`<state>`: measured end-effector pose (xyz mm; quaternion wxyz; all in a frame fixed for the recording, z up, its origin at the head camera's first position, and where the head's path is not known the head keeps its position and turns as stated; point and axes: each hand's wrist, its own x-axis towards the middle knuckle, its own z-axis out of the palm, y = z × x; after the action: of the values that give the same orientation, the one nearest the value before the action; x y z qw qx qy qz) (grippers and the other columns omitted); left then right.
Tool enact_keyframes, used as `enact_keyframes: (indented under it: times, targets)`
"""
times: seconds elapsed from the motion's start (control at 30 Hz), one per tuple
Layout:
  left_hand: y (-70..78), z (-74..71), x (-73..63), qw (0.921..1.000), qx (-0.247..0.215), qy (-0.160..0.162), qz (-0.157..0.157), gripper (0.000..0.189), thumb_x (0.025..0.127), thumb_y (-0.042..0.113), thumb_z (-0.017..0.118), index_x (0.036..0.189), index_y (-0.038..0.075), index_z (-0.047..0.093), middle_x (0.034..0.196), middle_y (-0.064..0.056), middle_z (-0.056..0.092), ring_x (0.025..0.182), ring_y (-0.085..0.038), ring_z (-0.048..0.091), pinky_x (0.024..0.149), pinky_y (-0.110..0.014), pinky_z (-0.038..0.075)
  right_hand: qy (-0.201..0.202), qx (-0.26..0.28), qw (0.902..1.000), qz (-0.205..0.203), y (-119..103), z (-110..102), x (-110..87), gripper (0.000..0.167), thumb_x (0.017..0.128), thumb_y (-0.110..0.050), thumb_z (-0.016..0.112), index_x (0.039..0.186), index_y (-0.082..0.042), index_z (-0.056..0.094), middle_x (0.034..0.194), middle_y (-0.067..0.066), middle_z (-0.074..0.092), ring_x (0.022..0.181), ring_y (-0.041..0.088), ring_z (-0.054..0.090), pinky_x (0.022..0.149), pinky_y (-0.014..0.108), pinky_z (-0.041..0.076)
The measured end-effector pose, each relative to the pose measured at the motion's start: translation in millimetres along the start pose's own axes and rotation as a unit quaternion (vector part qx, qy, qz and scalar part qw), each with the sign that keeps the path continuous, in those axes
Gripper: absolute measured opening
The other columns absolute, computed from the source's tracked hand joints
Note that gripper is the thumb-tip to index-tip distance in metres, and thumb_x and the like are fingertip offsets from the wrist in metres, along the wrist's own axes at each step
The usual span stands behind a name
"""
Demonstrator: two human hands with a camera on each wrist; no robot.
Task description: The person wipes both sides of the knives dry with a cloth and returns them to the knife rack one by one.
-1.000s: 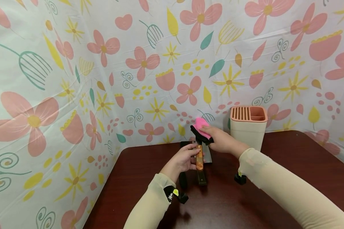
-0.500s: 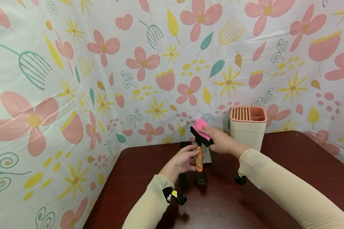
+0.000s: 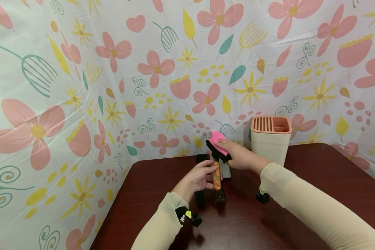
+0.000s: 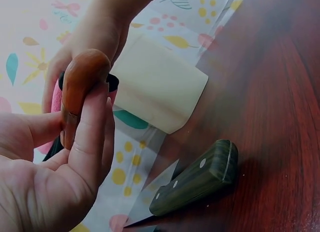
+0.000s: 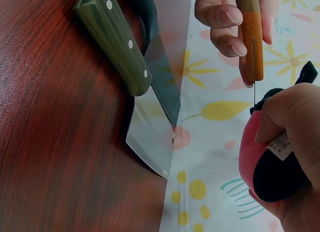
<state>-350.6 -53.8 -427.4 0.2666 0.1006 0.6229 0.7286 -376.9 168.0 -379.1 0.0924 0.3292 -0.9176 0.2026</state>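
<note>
In the head view, my left hand (image 3: 201, 177) grips the mottled orange-brown handle of a knife (image 3: 217, 178). My right hand (image 3: 239, 154) pinches a folded pink-and-black cloth (image 3: 218, 142) around that knife's blade. Only a thin sliver of the blade shows, between handle and cloth, in the right wrist view; the cloth hides the rest. A white label hangs on the cloth. Below the hands lies a cleaver (image 5: 147, 129) with a dark green wood-grain handle and several rivets. Beside it is a second knife (image 5: 142, 14) with a black handle.
A cream knife holder (image 3: 268, 147) with a coral slotted top stands at the back right, behind my right wrist. The dark red-brown table (image 3: 237, 222) ends against a flower-printed curtain (image 3: 162, 86) at the back and left.
Both hands have shifted slightly down and left, carrying the knife and cloth with them. My grip on each stays the same. The knives on the table and the holder have not moved.
</note>
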Motion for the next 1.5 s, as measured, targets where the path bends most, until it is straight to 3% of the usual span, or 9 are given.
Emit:
enact_keyframes:
  times: [0.47,0.67,0.8,0.9,1.03,1.2,1.33,1.43,1.5]
  targets:
    - [1.5,-1.5,-7.8,0.9999,-0.007,-0.004,-0.007,0.041,0.107,0.022,0.055,0.146,0.012,0.047,0.106,-0.012,0.069,0.087,-0.022,0.074,0.06,-0.037,0.062,-0.014,-0.006,0.9997,-0.017,-7.7,-2.4,2.8,0.078,0.08,0.007,0.066,0.154,0.0,0.043,0.16,0.025,0.041,0.15,0.045,0.038,0.117,0.059,0.039]
    - [1.4,-3.0,-9.0,1.0,-0.006,-0.001,-0.002,0.04,0.107,0.022,0.056,0.144,0.011,0.048,0.119,-0.021,0.068,0.09,-0.025,0.074,0.061,-0.038,0.063,-0.035,0.002,0.9991,-0.023,-15.8,-6.8,-1.5,0.075,0.082,0.006,0.064,0.154,0.001,0.042,0.161,0.022,0.041,0.149,0.042,0.039,0.117,0.058,0.04]
    - [1.2,-4.8,-10.2,0.9999,-0.012,-0.001,-0.003,0.037,0.106,0.021,0.057,0.141,0.01,0.05,0.113,-0.017,0.069,0.089,-0.025,0.075,0.06,-0.038,0.063,-0.057,0.01,0.9981,-0.022,-22.9,-11.0,-7.0,0.078,0.082,0.006,0.063,0.156,0.0,0.039,0.162,0.02,0.041,0.144,0.038,0.047,0.105,0.047,0.05]
    - [1.3,-5.3,-11.3,0.9999,-0.016,0.0,-0.001,0.034,0.106,0.02,0.057,0.138,0.011,0.05,0.107,-0.011,0.069,0.087,-0.024,0.075,0.059,-0.038,0.062,-0.072,0.018,0.9971,-0.021,-27.7,-13.5,-11.3,0.078,0.082,0.007,0.063,0.156,-0.002,0.04,0.161,0.018,0.043,0.135,0.03,0.055,0.087,0.035,0.048]
    - [1.1,-5.6,-12.5,0.9998,-0.02,0.002,0.002,0.023,0.105,0.018,0.057,0.127,0.012,0.053,0.104,-0.012,0.069,0.085,-0.023,0.076,0.057,-0.038,0.062,-0.084,0.029,0.9957,-0.027,-31.9,-15.4,-17.1,0.077,0.082,0.008,0.063,0.155,-0.006,0.044,0.158,0.016,0.048,0.112,0.022,0.06,0.075,0.03,0.044]
    - [-0.9,-6.7,-13.0,0.9999,-0.015,-0.004,-0.002,0.012,0.106,0.017,0.057,0.117,0.013,0.053,0.105,-0.016,0.069,0.084,-0.023,0.075,0.056,-0.038,0.061,-0.094,0.049,0.9938,-0.032,-33.5,-21.2,-24.0,0.077,0.08,0.009,0.062,0.152,-0.014,0.051,0.146,0.016,0.06,0.076,0.013,0.05,0.059,0.024,0.039]
    - [-3.4,-8.2,-15.1,1.0,-0.003,-0.004,-0.004,0.02,0.105,0.018,0.057,0.125,0.014,0.055,0.111,-0.018,0.068,0.083,-0.023,0.075,0.055,-0.037,0.061,-0.085,0.068,0.9935,-0.033,-35.3,-36.4,-28.6,0.064,0.084,0.005,0.064,0.144,-0.017,0.061,0.133,0.011,0.068,0.079,0.012,0.053,0.068,0.026,0.043]
    - [-4.6,-9.5,-17.4,1.0,0.001,0.002,-0.004,0.026,0.105,0.017,0.058,0.13,0.015,0.055,0.106,-0.015,0.069,0.081,-0.022,0.075,0.053,-0.036,0.06,-0.06,0.078,0.9944,-0.039,-35.5,-54.4,-28.3,0.052,0.088,-0.001,0.067,0.138,-0.016,0.066,0.131,0.006,0.07,0.095,0.014,0.06,0.082,0.03,0.048]
    - [-4.4,-10.1,-19.1,1.0,0.004,0.005,-0.003,0.027,0.105,0.017,0.059,0.132,0.015,0.054,0.103,-0.013,0.069,0.08,-0.021,0.076,0.051,-0.034,0.059,-0.042,0.088,0.9946,-0.035,-34.0,-69.7,-25.8,0.048,0.09,-0.003,0.067,0.137,-0.015,0.067,0.124,0.005,0.073,0.094,0.015,0.063,0.082,0.032,0.05]
